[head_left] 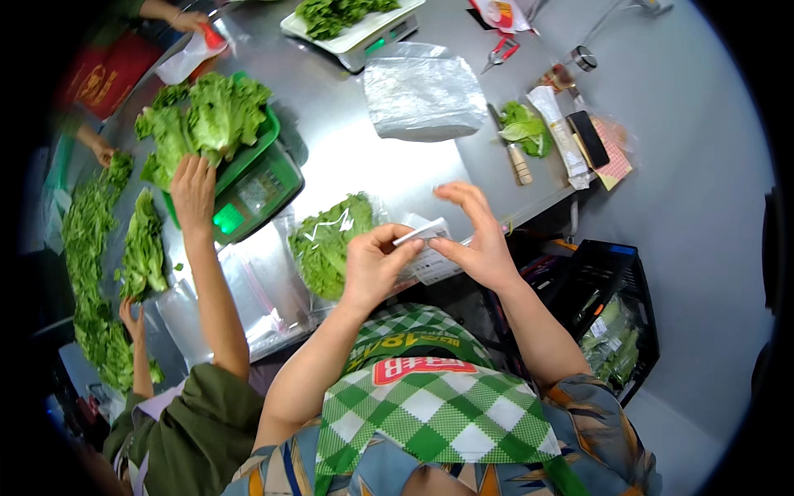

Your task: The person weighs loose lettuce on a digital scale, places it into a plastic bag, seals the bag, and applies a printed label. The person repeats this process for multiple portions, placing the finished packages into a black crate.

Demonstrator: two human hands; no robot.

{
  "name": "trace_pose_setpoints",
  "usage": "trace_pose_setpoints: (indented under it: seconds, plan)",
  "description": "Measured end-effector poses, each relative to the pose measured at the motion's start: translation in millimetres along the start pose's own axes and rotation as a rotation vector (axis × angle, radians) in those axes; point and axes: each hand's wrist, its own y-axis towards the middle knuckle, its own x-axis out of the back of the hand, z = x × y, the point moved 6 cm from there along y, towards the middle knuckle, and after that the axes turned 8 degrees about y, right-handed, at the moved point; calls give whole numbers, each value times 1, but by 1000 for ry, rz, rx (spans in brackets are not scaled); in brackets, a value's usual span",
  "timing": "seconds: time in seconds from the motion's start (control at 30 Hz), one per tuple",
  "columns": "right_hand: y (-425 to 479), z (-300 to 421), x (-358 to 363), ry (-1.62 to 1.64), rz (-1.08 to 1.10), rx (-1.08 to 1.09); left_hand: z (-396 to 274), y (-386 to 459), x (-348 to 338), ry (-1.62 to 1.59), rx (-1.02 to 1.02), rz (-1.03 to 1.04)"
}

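Note:
In front of my apron, my left hand [378,263] pinches a folded strip of white printed labels [437,266] between thumb and fingers. The thumb of my right hand [477,242] touches the strip near my left thumb. Its other fingers are spread away from the strip. Just left of my left hand, a clear plastic bag of leafy lettuce [329,248] lies on the steel table [329,149]. Part of that bag is hidden behind my hand.
A co-worker's hand [193,186] touches lettuce [226,118] on a green scale [263,192]. Beyond lie a stack of clear bags [425,93] and a white scale [353,37]. To the right are a knife [518,162], a phone [588,139] and a black crate [645,328] of bagged vegetables.

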Motion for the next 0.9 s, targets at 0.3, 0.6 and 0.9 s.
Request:
trace_pose_setpoints:
  seconds: [0.3, 0.6, 0.9]
  plan:
    - [-64, -27, -38, 40, 102, -278, 3, -70, 17, 425, -333, -329]
    - [-67, -43, -103, 199, 227, -453, 16, -79, 74, 552, -293, -610]
    - [-56, -90, -140, 167, 87, -590, 20, -73, 95, 660, -446, -635]
